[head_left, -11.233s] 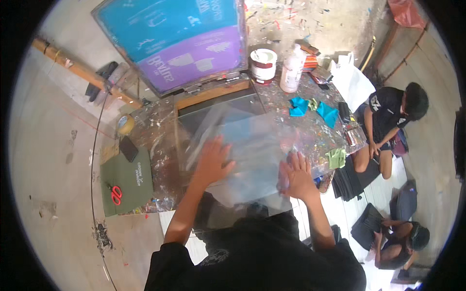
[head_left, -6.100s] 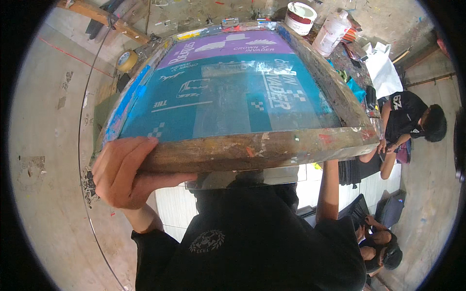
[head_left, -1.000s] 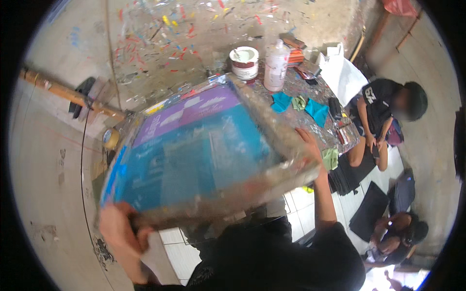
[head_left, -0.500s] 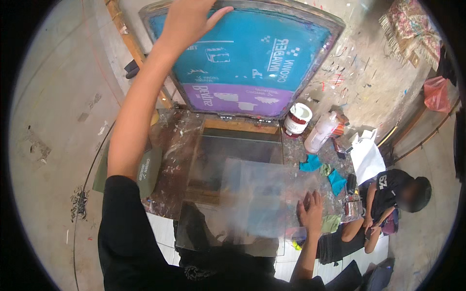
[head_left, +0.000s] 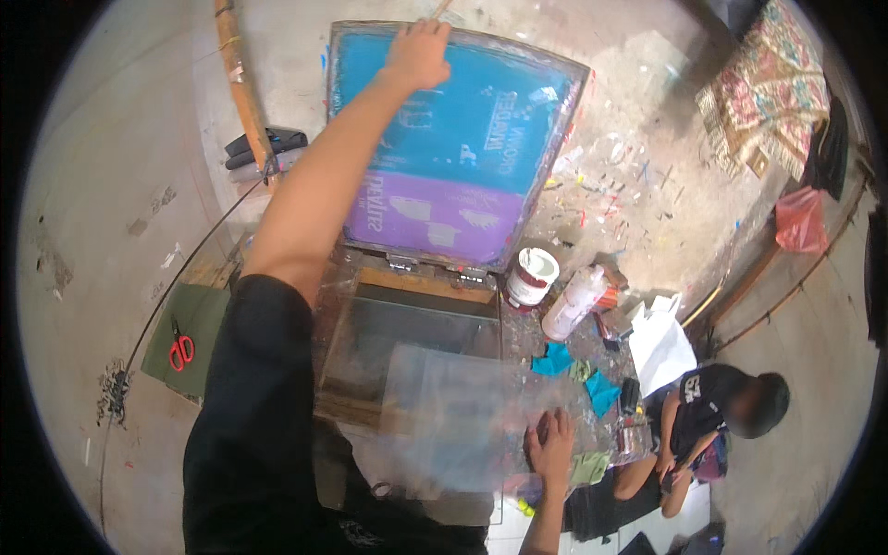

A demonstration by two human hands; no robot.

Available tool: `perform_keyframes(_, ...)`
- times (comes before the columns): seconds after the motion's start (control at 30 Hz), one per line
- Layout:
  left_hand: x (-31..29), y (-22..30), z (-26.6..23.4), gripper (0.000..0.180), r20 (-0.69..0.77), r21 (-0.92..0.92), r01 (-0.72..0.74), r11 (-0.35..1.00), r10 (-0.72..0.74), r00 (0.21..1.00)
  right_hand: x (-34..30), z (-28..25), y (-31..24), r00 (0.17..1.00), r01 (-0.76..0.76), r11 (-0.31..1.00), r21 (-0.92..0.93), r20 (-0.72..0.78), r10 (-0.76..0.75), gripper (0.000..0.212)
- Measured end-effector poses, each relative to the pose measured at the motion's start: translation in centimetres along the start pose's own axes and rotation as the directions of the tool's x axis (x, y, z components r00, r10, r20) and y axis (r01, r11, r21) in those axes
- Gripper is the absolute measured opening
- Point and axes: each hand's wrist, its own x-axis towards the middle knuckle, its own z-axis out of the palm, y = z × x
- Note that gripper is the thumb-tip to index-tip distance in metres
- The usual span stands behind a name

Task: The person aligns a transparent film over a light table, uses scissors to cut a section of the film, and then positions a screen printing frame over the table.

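Note:
A hinged silkscreen frame (head_left: 444, 157), its mesh blue above and purple below, stands tilted up at the far side of the worktable. My left hand (head_left: 418, 57) grips its top rail, fingers curled over the edge; a thin tan stick (head_left: 442, 9) shows just beyond them. In front of the hinges lies a glass pane (head_left: 416, 324) over a wooden-edged opening. A hazy, clear plastic sheet (head_left: 444, 416) rests on the glass. My right hand (head_left: 550, 449) lies on the right side of that sheet, fingers stretched out, holding nothing.
At right stand an ink tub (head_left: 532, 276) and a plastic bottle (head_left: 573, 303), near blue cloth scraps (head_left: 552, 359) and white paper (head_left: 661, 342). A person (head_left: 708, 416) sits close by. Red-handled scissors (head_left: 181, 350) lie on green fabric at left; a wooden pole (head_left: 242, 88) stands behind.
The view has shifted, so the screen appears lower and the scissors have come into sight at left. My left hand stays on the screen's top rail; my right hand stays by the plastic sheet.

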Motion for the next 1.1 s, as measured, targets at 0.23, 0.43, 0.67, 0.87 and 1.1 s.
perform_keyframes(0.23,-0.5,1.1,-0.5,0.067,-0.074,-0.048,0.031,0.998,-0.035,0.997,-0.3,-1.1,-1.3,0.999,0.027,1.000,0.010,-0.022,-0.027,0.053)
perform_keyframes(0.43,-6.9,5.2,-5.2,0.057,-0.247,-0.142,-0.154,0.978,0.116,0.962,-1.0,-3.1,-2.9,0.995,0.022,0.998,-0.054,-0.094,-0.027,0.054)
perform_keyframes(0.67,-37.8,14.8,-12.9,0.016,0.552,-0.560,0.318,0.765,0.058,0.832,-2.6,-6.7,0.0,0.912,-0.383,0.903,-0.196,-0.236,0.336,0.054)
perform_keyframes(0.87,-48.5,19.2,-17.2,0.026,0.677,-0.577,0.496,0.649,0.040,0.735,-3.2,-7.8,-3.2,0.947,-0.320,0.942,-0.101,0.009,0.322,0.045)
perform_keyframes(1.1,-49.3,20.7,-16.7,0.028,0.734,-0.554,0.675,0.488,-0.097,0.672,-1.4,-7.2,-7.7,0.992,-0.116,0.965,0.235,-0.027,0.125,0.051)
